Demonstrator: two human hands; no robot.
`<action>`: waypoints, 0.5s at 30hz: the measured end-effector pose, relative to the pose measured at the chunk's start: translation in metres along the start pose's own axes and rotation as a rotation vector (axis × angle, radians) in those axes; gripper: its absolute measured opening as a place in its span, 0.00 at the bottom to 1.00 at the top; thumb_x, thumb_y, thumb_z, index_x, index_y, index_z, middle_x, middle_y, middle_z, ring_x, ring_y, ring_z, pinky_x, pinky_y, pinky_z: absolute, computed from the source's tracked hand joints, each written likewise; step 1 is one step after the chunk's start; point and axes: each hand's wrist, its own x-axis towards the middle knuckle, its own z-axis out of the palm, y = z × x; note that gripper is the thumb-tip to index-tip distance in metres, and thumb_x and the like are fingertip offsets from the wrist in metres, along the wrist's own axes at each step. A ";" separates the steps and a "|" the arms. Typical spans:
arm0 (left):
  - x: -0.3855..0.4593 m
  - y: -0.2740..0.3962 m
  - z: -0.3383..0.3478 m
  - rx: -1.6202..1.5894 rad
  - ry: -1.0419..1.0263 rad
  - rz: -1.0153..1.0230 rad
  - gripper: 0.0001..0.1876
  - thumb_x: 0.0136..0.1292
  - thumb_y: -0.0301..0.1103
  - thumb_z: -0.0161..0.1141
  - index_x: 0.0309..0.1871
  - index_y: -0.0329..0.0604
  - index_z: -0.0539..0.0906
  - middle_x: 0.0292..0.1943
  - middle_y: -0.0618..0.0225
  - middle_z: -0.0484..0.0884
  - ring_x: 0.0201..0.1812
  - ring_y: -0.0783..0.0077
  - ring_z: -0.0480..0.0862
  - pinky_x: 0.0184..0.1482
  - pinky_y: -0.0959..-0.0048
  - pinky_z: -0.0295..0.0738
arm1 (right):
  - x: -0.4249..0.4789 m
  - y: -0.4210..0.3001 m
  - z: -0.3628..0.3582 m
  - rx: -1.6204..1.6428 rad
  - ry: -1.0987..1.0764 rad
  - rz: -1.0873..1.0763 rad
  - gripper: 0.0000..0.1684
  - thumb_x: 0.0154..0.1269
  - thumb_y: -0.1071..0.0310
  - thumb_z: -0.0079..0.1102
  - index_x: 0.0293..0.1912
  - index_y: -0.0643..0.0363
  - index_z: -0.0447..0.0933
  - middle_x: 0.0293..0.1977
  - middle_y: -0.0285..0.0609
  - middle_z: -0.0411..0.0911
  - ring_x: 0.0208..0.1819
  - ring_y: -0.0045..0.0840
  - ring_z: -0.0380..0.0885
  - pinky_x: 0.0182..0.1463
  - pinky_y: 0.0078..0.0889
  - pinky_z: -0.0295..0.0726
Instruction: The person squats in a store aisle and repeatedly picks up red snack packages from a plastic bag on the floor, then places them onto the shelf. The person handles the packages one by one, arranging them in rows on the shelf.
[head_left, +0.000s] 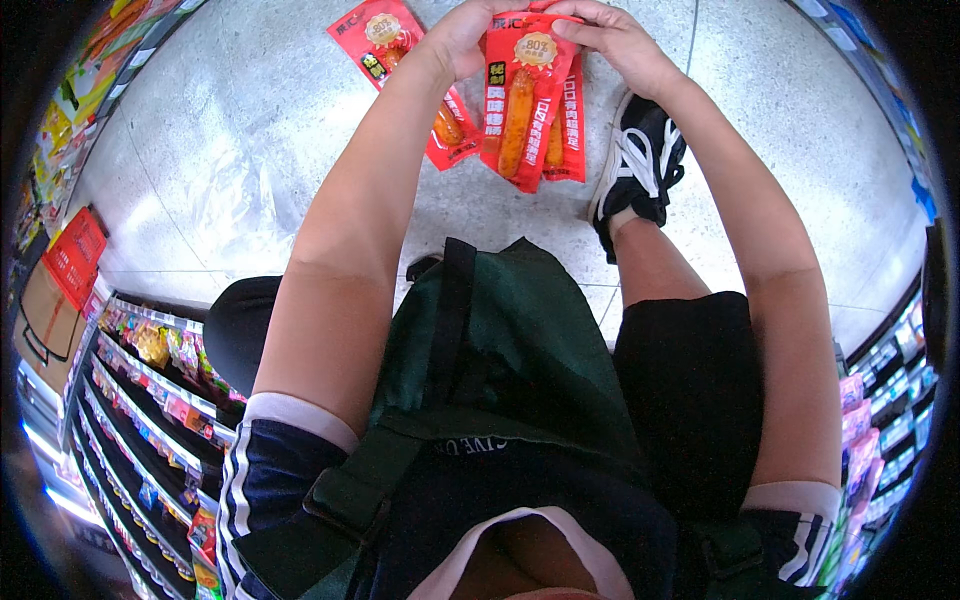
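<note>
My right hand (622, 45) grips the top right corner of a red sausage packet (517, 112), its thumb on the front face. At that packet's top left edge, my left hand (466, 41) holds on with bent fingers, partly cut off by the picture's top. A second red packet (571, 142) shows behind the first, tilted a little to the right. Partly covered by my left wrist is another red sausage packet (454, 124), slanted; whether it touches the floor I cannot tell. All of them bear printing and a picture of a grilled sausage.
Crumpled clear plastic (232, 187) lies on the grey tiled floor (180, 142). My black shoe (637, 161) stands beside the packets. Stocked shelves (142, 405) rise at the left, near a red plastic basket (76, 251) and a brown bag (49, 322). More shelves (892, 420) line the right.
</note>
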 end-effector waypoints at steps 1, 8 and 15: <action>-0.002 0.002 0.003 -0.008 -0.007 -0.016 0.18 0.72 0.41 0.49 0.55 0.39 0.79 0.49 0.59 0.84 0.48 0.63 0.84 0.57 0.62 0.78 | 0.001 0.001 -0.002 -0.037 0.019 0.001 0.09 0.71 0.74 0.54 0.48 0.62 0.79 0.41 0.35 0.81 0.44 0.18 0.76 0.53 0.23 0.75; 0.001 -0.001 0.012 0.141 0.081 0.128 0.18 0.72 0.40 0.49 0.56 0.39 0.79 0.47 0.61 0.85 0.48 0.66 0.84 0.55 0.67 0.79 | 0.012 0.009 -0.008 -0.653 0.211 -0.089 0.07 0.67 0.73 0.54 0.41 0.62 0.79 0.34 0.41 0.82 0.37 0.22 0.79 0.44 0.28 0.77; 0.002 -0.009 0.003 0.460 0.204 0.353 0.14 0.62 0.32 0.64 0.50 0.39 0.83 0.45 0.65 0.85 0.47 0.70 0.84 0.53 0.71 0.78 | 0.015 -0.007 0.003 -1.016 0.307 -0.136 0.08 0.61 0.71 0.55 0.38 0.62 0.79 0.31 0.51 0.81 0.35 0.39 0.81 0.41 0.37 0.79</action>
